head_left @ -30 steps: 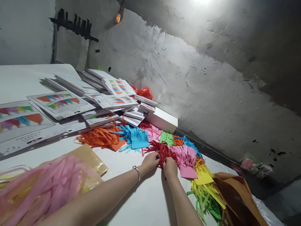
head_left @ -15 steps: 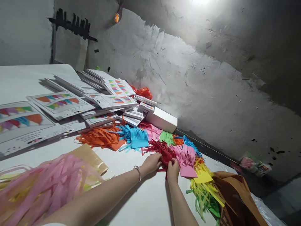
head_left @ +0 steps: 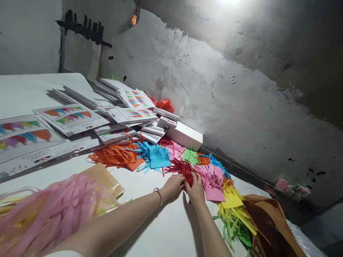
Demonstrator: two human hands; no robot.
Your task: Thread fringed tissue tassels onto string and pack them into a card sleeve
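Observation:
Dark red fringed paper (head_left: 182, 167) lies on the white table between both of my hands. My left hand (head_left: 173, 186), with a silver bracelet at the wrist, is closed in a pinch at the near edge of the red paper. Beside it my right hand (head_left: 195, 189) grips the same paper with curled fingers. The two hands nearly touch, and the fingertips are partly hidden. Just right of them lies a pink fringed paper piece (head_left: 214, 194); behind and to the left is a blue one (head_left: 159, 162).
Orange fringes (head_left: 115, 157) and yellow fringed paper (head_left: 232, 201) lie on either side. Stacked printed packs (head_left: 136, 114) and a white box (head_left: 186, 135) stand at the back by the wall. Pink strips (head_left: 64, 207) spread at near left; a brown bag (head_left: 268, 221) sits at right.
My right hand has shifted slightly up and left, closer to the left hand, onto the red paper. The left hand stays nearly in place.

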